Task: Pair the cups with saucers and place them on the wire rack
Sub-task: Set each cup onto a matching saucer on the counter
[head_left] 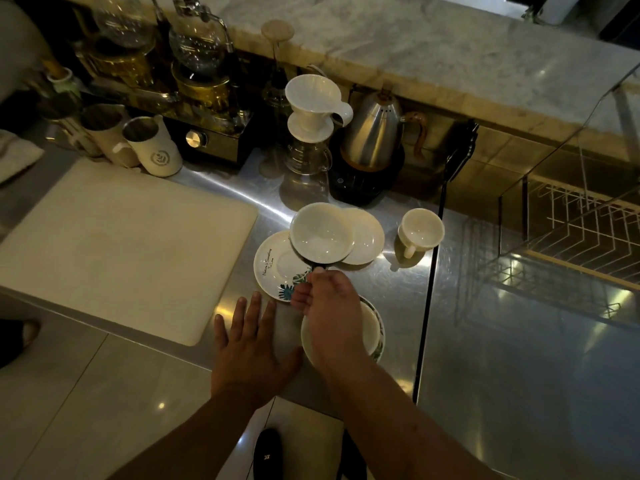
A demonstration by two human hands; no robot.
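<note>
My right hand [329,306] pinches the handle of a white cup [320,237] and holds it above a printed saucer [273,268] with leaf patterns and writing. A plain white saucer [367,240] lies just behind, partly covered by the cup. Under my right wrist stands another cup on a leaf-patterned saucer [377,344], mostly hidden. A smaller white cup [420,230] stands alone to the right. My left hand [249,344] rests flat on the steel counter [388,299] with fingers spread. The wire rack [588,223] sits behind a glass panel at the right.
A white cutting board [121,237] covers the counter's left. Behind the cups stand a white dripper on a glass carafe [311,133], a steel kettle [374,136] on a black base, milk pitchers [152,147] and siphon brewers. A glass partition edge [429,289] runs down the right.
</note>
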